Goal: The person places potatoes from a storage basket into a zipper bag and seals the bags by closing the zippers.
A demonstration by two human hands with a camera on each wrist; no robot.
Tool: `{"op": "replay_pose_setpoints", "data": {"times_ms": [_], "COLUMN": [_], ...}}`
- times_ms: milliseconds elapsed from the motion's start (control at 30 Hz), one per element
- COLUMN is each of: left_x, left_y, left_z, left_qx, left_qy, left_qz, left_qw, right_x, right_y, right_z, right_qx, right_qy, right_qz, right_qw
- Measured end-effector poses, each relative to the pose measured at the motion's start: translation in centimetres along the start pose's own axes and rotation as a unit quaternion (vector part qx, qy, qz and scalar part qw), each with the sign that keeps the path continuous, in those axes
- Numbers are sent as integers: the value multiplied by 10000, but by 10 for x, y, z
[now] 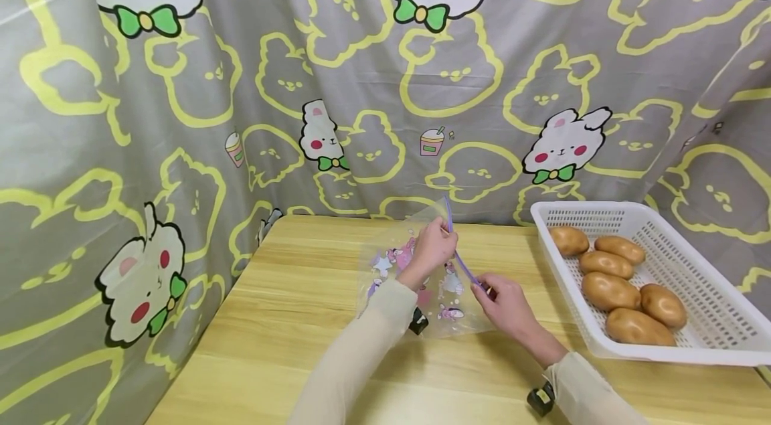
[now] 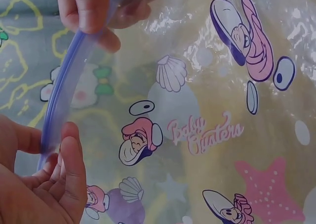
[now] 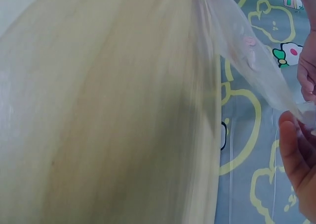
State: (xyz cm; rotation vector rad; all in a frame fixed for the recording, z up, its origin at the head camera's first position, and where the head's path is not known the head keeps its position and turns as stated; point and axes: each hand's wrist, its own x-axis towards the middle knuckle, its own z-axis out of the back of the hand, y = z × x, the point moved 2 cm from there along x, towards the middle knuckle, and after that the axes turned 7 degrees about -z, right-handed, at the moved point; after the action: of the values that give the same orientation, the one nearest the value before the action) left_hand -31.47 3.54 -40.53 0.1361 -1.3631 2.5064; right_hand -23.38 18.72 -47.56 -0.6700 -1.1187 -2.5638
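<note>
a: what are the hands on, near the middle of the head view?

b: a clear zip bag [image 1: 421, 278] printed with pink and purple cartoon shells and stars. it stands tilted on the wooden counter [image 1: 301, 318], just left of centre in the lower half of the frame. the left hand [image 1: 430, 247] pinches the purple zip strip [image 1: 460, 258] at its upper end, and the right hand [image 1: 508, 304] pinches the same strip lower down and to the right.

a: so the fingers are closed on it?

b: yes. in the left wrist view one hand's fingers [image 2: 86, 11] press the strip at the top left, and the other's thumb and fingers [image 2: 66, 155] nip it at the lower left, with the strip bowed between them. the print reads "baby oysters".

a: anything inside the bag?

b: i cannot see anything in it; the counter shows straight through the film.

a: and the other container?

b: a white slotted basket [image 1: 711, 304] sits on the counter at the right of the frame, well apart from the bag. five brown potatoes [image 1: 608, 291] lie in it, bunched toward its left side and touching one another.

a: behind all that?

b: a grey curtain [image 1: 241, 77] with yellow outlines and white rabbits fills the upper frame.
</note>
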Motion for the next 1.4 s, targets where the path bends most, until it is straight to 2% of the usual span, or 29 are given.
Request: {"op": "replay_pose_setpoints", "data": {"times_ms": [233, 433, 533, 667, 833, 1000, 1100, 1400], "left_x": [-6, -12, -15, -19, -23, -25, -25, -21], "left_y": [6, 10, 11, 9, 7, 8, 10, 17], "left_z": [2, 5, 7, 11, 15, 17, 17, 12], "left_qx": [-345, -182, -120, -177, -423, -624, -928, -1953], "left_qy": [14, -70, -96, -156, -149, -105, -97, -18], "left_qz": [-242, -528, -692, -844, -802, -796, -847, -681], "left_qw": [9991, 9984, 9975, 9962, 9958, 9948, 9920, 9784], "right_x": [-6, -9, -12, -14, -12, -12, -13, -13], "right_y": [7, 15, 18, 26, 34, 37, 37, 30], "right_z": [1, 1, 0, 2, 4, 4, 4, -3], "right_qx": [537, 825, 1091, 1464, 1973, 2681, 3018, 3609], "right_qy": [496, 814, 1023, 1336, 1704, 2123, 2230, 2322], "right_qz": [-506, -747, -995, -1445, -1746, -1945, -2018, -2137], "right_qw": [9960, 9905, 9837, 9695, 9495, 9193, 9047, 8776]}}
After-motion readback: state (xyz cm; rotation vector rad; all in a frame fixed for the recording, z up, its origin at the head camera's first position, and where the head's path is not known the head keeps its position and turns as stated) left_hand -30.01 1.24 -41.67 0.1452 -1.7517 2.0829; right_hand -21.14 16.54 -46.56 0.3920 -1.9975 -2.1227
